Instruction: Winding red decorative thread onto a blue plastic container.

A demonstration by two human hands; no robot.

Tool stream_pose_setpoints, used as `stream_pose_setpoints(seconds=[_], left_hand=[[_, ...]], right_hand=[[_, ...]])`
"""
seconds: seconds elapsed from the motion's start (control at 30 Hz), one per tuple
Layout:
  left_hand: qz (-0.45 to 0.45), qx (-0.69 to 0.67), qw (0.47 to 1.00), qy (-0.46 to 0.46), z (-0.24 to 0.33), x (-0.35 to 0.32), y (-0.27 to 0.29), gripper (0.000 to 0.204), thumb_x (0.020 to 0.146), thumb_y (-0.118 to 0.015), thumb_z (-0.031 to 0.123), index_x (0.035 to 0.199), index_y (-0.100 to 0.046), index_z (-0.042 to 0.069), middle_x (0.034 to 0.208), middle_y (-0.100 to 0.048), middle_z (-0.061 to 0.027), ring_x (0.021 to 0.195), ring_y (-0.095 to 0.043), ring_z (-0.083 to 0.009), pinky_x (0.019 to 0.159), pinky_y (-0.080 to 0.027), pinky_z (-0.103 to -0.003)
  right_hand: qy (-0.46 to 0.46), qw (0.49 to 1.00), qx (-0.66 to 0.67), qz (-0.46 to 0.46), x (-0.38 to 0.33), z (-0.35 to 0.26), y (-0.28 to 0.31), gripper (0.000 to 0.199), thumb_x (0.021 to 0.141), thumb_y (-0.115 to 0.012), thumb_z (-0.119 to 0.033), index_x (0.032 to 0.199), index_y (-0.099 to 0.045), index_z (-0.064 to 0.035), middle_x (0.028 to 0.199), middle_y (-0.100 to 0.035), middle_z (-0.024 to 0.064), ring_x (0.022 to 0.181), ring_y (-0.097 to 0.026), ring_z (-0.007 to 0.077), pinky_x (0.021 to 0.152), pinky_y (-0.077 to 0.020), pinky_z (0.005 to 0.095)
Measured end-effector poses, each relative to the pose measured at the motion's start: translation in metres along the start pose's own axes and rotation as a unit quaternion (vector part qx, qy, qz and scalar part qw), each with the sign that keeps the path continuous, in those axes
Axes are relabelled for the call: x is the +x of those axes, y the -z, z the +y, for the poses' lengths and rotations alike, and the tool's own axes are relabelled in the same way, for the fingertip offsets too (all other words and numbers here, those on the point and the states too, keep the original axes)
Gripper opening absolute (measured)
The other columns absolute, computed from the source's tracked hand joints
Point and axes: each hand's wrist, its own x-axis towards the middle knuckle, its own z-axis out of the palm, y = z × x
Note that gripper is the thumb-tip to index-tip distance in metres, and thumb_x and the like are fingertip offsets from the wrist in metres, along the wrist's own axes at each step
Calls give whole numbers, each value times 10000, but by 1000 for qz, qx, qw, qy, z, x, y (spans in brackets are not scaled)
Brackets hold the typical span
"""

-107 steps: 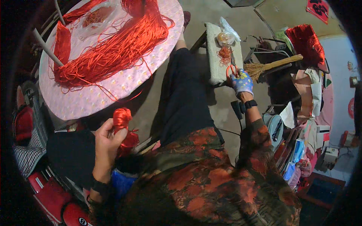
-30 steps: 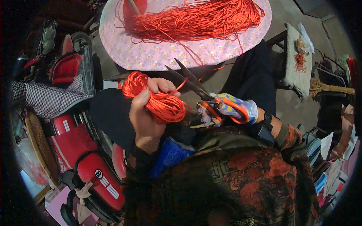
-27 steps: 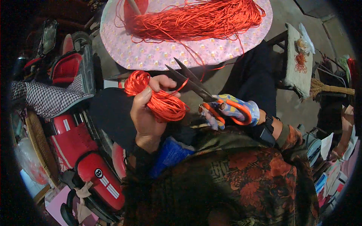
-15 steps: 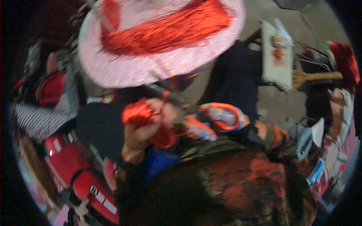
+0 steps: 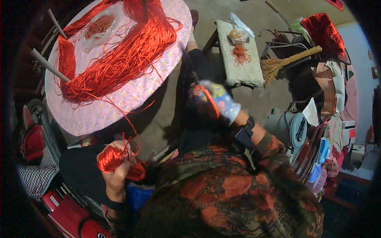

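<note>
My left hand [image 5: 117,177] is closed around a bundle of glossy red cord [image 5: 108,159], part of which bulges out past the fingers. From this bundle a red strand loops up toward the table. My right hand [image 5: 222,104] is in a blue and yellow patterned glove with an orange band across it. It is held out over the floor to the right of the left hand, apart from it. Motion blurs its fingers, so I cannot see their pose or any contents. A thick hank of red cord [image 5: 131,59] lies on the pink round table [image 5: 93,119].
Upright rods [image 5: 49,65] hold the hank at the table's left. A clear bag of reddish strands [image 5: 99,27] lies beside it. To the right are a pale-topped bench [image 5: 244,67] with cord scraps, a straw broom [image 5: 291,63] and a grey bucket [image 5: 295,127]. Red bag at lower left [image 5: 75,218].
The view has swung, so the table sits further left and the bench nearer the middle. My hands have moved further apart. The left still grips the red cord bundle.
</note>
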Motion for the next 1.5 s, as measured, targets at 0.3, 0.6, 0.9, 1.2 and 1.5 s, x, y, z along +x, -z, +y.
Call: stream_pose_setpoints(seconds=[0.3, 0.6, 0.9, 1.2, 1.5], left_hand=[[-28, 77, 996, -19, -9, 6, 3, 211, 711, -628, 96, 890, -570, 0, 812, -543, -60, 710, -537, -129, 654, -446, -266], [-47, -200, 978, 30, 4, 17, -1, 263, 777, -649, 248, 857, -486, 58, 801, -533, -84, 712, -560, -206, 694, -497, -380], [-70, -200, 977, 11, 21, 0, 13, 284, 773, -626, 298, 770, -469, 61, 923, -605, -213, 832, -638, -310, 764, -554, -438], [194, -162, 938, -239, 100, -61, 141, 344, 893, -551, 222, 1111, -557, -43, 1138, -588, -218, 1006, -625, -255, 777, -546, -343], [526, 289, 782, -172, 84, -95, 236, 460, 879, -669, 205, 1232, -527, -53, 1147, -593, -136, 970, -612, -181, 839, -503, -267]], right_hand=[[61, 865, -464, 181, -6, 118, 168, 293, 759, -728, -195, 994, -638, -44, 1037, -656, 146, 889, -654, 321, 744, -544, 371], [33, 937, -323, 126, 23, 50, 127, 402, 827, -704, -172, 1199, -595, -64, 1107, -642, 118, 942, -649, 268, 848, -514, 373], [144, 892, 45, -427, 42, -110, -98, 618, 739, -796, -269, 1259, -532, -65, 1114, -619, 123, 959, -619, 279, 799, -487, 357], [-69, 932, -106, -340, 32, -93, -107, 139, 843, -649, -187, 965, -667, -122, 895, -669, 36, 799, -617, 253, 729, -458, 345], [282, 883, -233, -295, 28, -71, -119, 191, 797, -678, -192, 980, -680, -139, 1017, -640, 25, 828, -618, 244, 678, -452, 338]])
